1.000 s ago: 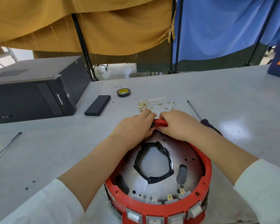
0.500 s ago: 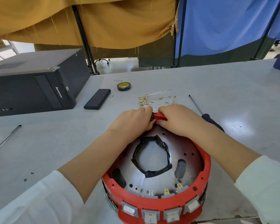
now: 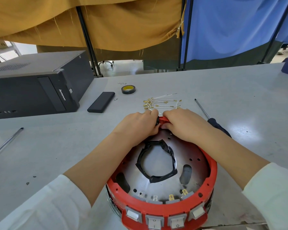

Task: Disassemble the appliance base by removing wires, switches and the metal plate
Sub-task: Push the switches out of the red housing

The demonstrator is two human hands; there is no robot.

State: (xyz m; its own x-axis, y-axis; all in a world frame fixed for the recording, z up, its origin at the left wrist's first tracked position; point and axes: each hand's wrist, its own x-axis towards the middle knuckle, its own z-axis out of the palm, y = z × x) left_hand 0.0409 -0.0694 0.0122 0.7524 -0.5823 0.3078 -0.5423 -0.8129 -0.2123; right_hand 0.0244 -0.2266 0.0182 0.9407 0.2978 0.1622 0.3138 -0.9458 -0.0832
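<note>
Appliance base (image 3: 161, 208), red-rimmed and round, sits on the grey bench (image 3: 239, 97) directly before me, its row of switches (image 3: 163, 220) facing me along the near wall. On the far left lies a metal rod (image 3: 7, 143); behind it a black computer case (image 3: 35, 90), then a flat black block (image 3: 101, 102) and a roll of tape (image 3: 128, 89). My left hand (image 3: 136, 125) grips the base's far rim, fingers curled over its outer side. Inside, the metal plate (image 3: 196, 166) carries a black taped ring (image 3: 156, 161). Loose white wires (image 3: 161, 102) lie just beyond my knuckles. My right hand (image 3: 184, 123) pinches the same far rim beside the left. A screwdriver (image 3: 211, 119) lies partly behind my right wrist.
</note>
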